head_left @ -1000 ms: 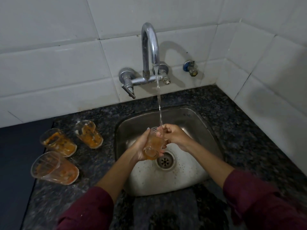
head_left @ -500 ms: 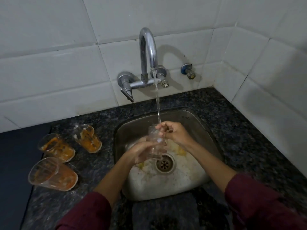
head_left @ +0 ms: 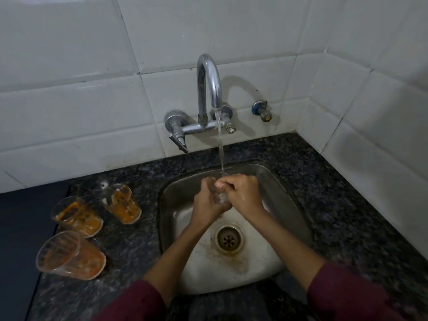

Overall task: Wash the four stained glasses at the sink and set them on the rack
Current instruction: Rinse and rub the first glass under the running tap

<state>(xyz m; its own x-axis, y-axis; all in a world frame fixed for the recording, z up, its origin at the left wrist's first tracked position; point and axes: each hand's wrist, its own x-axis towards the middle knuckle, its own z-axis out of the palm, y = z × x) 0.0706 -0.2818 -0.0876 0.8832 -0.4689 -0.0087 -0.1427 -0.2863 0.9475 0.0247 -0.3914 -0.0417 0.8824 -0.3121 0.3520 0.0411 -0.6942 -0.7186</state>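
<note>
Four glasses were in view, one of them held over the steel sink under the running tap. That clear glass looked almost free of stain, see-through, with water and some white froth inside it; the thin stream fell onto its rim. The left hand wrapped its fingers round the glass body from the left. The right hand had curled fingers at the rim, pinching it, with the fingertips at the mouth; how far they reached inside could not be told. Both wrists came out of dark red sleeves.

The other three stood on the dark speckled table, left of the sink: a rear glass, a middle glass and a near glass. Each was smeared inside with orange residue, thick toward the base. The middle and near ones stood close together; the rear one stood a little apart, nearest the sink.
</note>
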